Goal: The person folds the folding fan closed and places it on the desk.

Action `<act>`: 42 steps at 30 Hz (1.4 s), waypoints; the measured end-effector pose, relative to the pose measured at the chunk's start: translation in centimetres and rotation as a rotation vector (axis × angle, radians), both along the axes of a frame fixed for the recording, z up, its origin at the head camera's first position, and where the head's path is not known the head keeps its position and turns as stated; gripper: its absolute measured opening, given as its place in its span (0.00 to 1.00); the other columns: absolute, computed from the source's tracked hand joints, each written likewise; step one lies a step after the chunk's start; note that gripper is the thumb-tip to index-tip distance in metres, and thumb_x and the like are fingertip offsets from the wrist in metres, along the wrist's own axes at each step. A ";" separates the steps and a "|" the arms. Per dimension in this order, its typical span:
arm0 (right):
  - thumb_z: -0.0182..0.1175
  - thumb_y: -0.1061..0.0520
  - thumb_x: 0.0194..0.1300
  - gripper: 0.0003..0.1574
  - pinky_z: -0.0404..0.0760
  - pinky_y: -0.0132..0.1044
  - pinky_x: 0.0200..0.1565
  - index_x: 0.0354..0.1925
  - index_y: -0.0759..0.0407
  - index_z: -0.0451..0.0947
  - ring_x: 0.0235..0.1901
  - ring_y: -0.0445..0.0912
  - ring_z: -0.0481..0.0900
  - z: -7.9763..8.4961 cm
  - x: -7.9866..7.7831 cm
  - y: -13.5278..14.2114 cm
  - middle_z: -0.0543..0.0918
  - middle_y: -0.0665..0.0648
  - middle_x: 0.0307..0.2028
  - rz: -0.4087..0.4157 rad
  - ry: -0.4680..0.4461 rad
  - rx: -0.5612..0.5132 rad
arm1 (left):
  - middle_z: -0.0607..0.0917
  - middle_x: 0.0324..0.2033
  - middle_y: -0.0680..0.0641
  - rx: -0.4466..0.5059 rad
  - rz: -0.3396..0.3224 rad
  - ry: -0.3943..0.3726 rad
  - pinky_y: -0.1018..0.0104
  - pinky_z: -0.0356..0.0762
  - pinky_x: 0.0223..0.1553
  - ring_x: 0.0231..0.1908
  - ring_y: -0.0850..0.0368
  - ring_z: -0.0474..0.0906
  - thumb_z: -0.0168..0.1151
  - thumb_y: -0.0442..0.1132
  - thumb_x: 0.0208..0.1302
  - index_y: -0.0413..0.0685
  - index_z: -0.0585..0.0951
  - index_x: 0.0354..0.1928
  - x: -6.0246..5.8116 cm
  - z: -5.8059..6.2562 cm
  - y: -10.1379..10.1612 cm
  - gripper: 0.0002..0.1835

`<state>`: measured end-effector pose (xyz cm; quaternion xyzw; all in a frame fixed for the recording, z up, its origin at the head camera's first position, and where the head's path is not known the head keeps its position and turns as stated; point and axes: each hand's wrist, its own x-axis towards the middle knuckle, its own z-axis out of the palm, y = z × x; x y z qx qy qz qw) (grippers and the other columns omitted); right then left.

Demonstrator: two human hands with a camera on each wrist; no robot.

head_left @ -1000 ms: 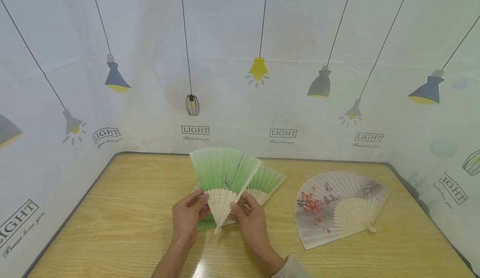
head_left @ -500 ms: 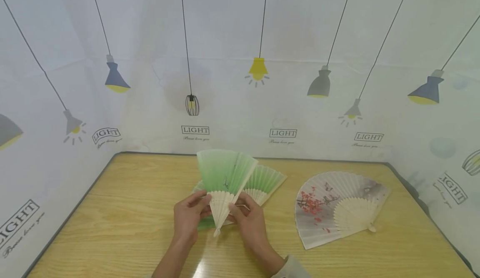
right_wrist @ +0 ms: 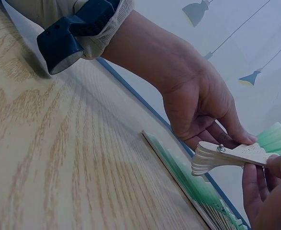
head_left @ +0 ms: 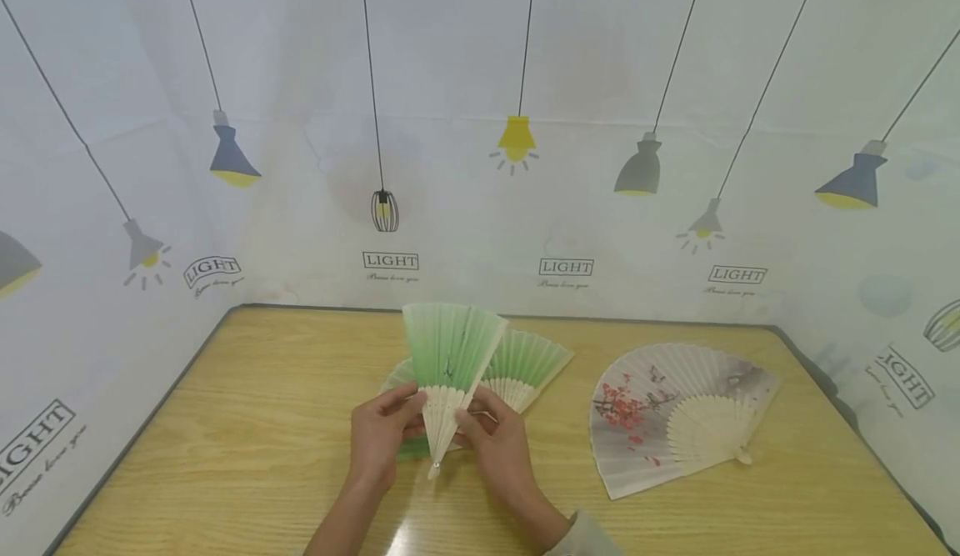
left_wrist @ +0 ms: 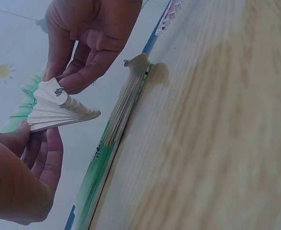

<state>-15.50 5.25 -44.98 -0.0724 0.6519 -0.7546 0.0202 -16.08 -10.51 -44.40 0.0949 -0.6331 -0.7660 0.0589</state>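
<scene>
A green folding fan (head_left: 454,356), partly spread, is held up above the tabletop (head_left: 247,456) between the two hands, its pale green leaf away from the person and its cream ribs narrowing to a riveted end that points back toward the wrists. The left hand (head_left: 377,438) pinches the left edge of the ribs, thumb on the near face and fingers curled behind; the right hand (head_left: 497,443) pinches the opposite edge in the same manner, so both sets of fingers are clamped on the fan. In the left wrist view the ribs overlap in a stepped stack near the rivet. Behind and below the held one, a second green fan (head_left: 528,363) lies spread on the tabletop, partly hidden by the hands and the first fan. To the right, well apart from both, a grey-white fan (head_left: 637,448) lies spread wide, printed with red blossoms and dark branches, its cream ribs converging toward the lower right. A light sleeve (head_left: 585,537) covers the right forearm, with a dark device (right_wrist: 78,36) at its cuff in the right wrist view. Around the dark-edged tabletop stands a whitish backdrop (head_left: 457,206) printed with hanging lamps and the word LIGHT.
</scene>
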 end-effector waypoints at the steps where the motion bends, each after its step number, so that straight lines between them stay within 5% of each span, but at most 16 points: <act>1: 0.58 0.66 0.67 0.22 0.85 0.40 0.44 0.59 0.64 0.72 0.45 0.54 0.80 0.0 0.0 0.0 0.76 0.64 0.43 0.004 0.001 0.000 | 0.86 0.34 0.39 -0.004 -0.003 -0.005 0.61 0.86 0.33 0.27 0.53 0.83 0.64 0.32 0.62 0.28 0.78 0.50 0.0 0.0 0.0 0.17; 19: 0.58 0.65 0.67 0.25 0.85 0.39 0.44 0.61 0.63 0.70 0.48 0.56 0.80 -0.1 0.2 0.2 0.78 0.64 0.45 0.106 0.038 0.048 | 0.85 0.38 0.39 -0.070 -0.093 -0.014 0.59 0.85 0.38 0.32 0.50 0.84 0.64 0.35 0.62 0.31 0.78 0.52 0.1 -0.6 0.0 0.19; 42: 0.55 0.68 0.67 0.27 0.84 0.40 0.45 0.64 0.68 0.65 0.49 0.60 0.78 0.9 0.4 0.1 0.77 0.68 0.48 0.172 0.055 0.058 | 0.84 0.41 0.37 -0.114 -0.128 0.009 0.60 0.85 0.38 0.33 0.49 0.84 0.60 0.33 0.66 0.31 0.78 0.53 0.0 -0.5 0.1 0.16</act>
